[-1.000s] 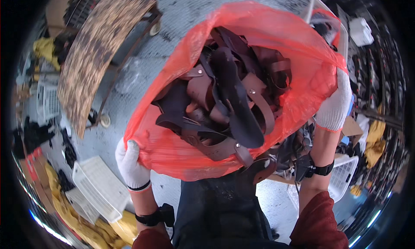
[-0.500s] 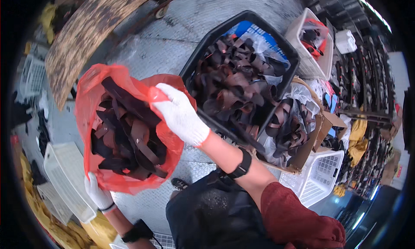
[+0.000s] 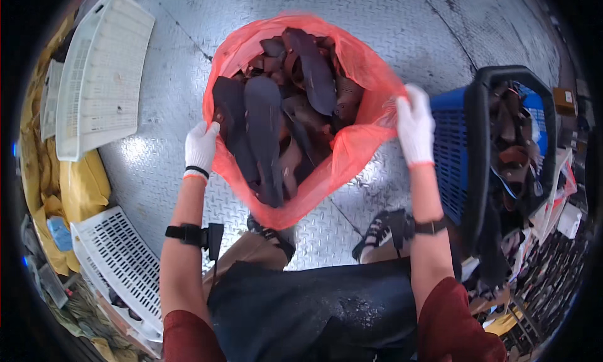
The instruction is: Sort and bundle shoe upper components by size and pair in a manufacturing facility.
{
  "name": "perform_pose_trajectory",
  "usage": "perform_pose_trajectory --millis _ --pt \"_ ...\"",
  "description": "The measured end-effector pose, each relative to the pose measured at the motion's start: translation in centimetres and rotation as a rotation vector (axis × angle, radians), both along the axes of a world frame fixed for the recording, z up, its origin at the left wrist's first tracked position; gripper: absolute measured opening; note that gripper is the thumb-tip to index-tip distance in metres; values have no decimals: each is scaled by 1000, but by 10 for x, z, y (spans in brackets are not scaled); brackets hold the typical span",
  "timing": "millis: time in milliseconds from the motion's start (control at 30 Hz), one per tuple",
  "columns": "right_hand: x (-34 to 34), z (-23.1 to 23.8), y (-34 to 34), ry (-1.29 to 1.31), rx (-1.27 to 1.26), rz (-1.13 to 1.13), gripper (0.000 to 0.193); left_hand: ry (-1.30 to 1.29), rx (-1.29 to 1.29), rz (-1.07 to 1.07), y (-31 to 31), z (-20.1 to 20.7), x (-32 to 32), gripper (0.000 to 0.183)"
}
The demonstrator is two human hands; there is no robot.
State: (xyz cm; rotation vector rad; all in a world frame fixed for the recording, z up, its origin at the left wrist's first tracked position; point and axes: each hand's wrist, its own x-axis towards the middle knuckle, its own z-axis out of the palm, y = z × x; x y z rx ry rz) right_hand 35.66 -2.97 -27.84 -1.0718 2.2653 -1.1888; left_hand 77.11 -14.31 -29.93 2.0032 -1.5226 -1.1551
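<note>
A red plastic bag [image 3: 364, 60] hangs wide open in front of me, its rim spread between my two hands. Inside lies a heap of dark sole-shaped pieces [image 3: 262, 120] among brown, strap-like sandal parts [image 3: 301, 114]. My left hand [image 3: 201, 150], in a white knit glove, is closed on the bag's left rim, thumb on the near side. Over on the other side, my right hand [image 3: 416, 124], gloved the same way, grips the gathered right edge, its fingers slightly blurred. How far down the bag is filled stays hidden.
At right stands a blue basket [image 3: 451, 151] with a black rim, holding more brown sandal parts. White slotted crates [image 3: 107, 79] and yellow sacks [image 3: 85, 186] line the left side. My shoes are on the metal tread-plate floor [image 3: 169, 111] below the bag.
My view has swung left, away from the basket, which now sits at the right. The bag has come to the middle, and my hands have moved apart along its rim, still gripping it.
</note>
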Motion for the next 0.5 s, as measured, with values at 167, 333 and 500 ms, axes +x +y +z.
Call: perform_pose_trajectory --millis 167,333,500 --pt "77 62 -4 83 -425 387 31 116 -123 -139 -5 -2 12 25" --pt "105 -53 -104 493 127 489 88 -232 -362 -509 -4 54 -8 24" --pt "27 -103 -125 -85 7 499 33 -204 -709 -582 22 107 -57 34"
